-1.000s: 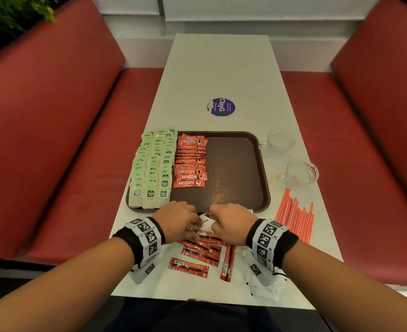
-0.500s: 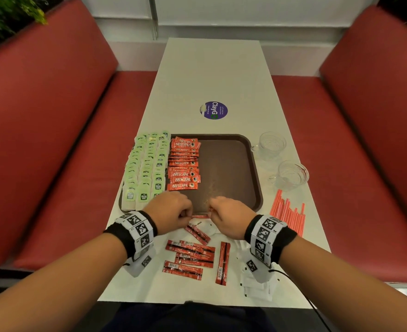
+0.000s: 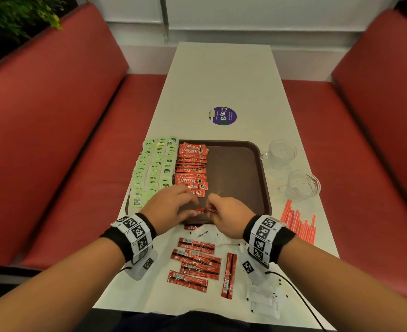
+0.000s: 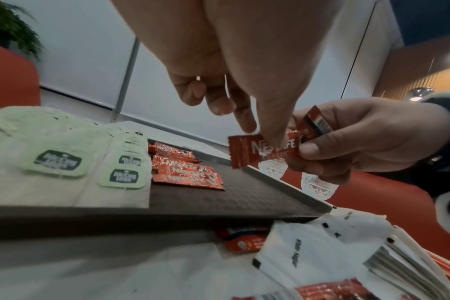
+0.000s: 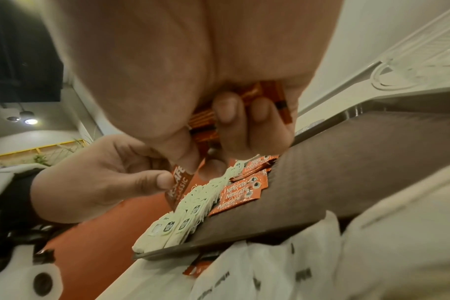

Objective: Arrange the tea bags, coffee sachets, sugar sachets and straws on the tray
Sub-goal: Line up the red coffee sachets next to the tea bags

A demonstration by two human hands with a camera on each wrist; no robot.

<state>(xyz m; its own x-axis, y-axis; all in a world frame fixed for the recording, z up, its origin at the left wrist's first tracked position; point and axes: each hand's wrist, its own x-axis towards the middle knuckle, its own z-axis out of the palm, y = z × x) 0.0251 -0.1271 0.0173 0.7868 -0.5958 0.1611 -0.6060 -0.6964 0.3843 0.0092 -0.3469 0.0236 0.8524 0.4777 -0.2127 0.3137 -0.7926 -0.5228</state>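
A brown tray (image 3: 236,168) holds rows of green tea bags (image 3: 154,168) on its left side, with a column of red Nescafe coffee sachets (image 3: 191,168) beside them. Over the tray's near edge, my left hand (image 3: 193,208) pinches one coffee sachet (image 4: 247,151) between thumb and forefinger. My right hand (image 3: 211,208) grips a small bunch of coffee sachets (image 5: 244,109) and touches the same sachet at its other end. Red stick sachets (image 3: 197,262) and white sugar sachets (image 3: 207,234) lie on the table before the tray. Red straws (image 3: 298,221) lie to the right.
Two glass cups (image 3: 281,152) (image 3: 303,185) stand right of the tray. More white sachets (image 3: 264,300) sit at the table's near right edge. A purple sticker (image 3: 222,115) marks the table beyond the tray. Red benches flank the table on both sides.
Both hands have lifted from the loose pile on the table and moved forward over the tray's near edge, carrying coffee sachets.
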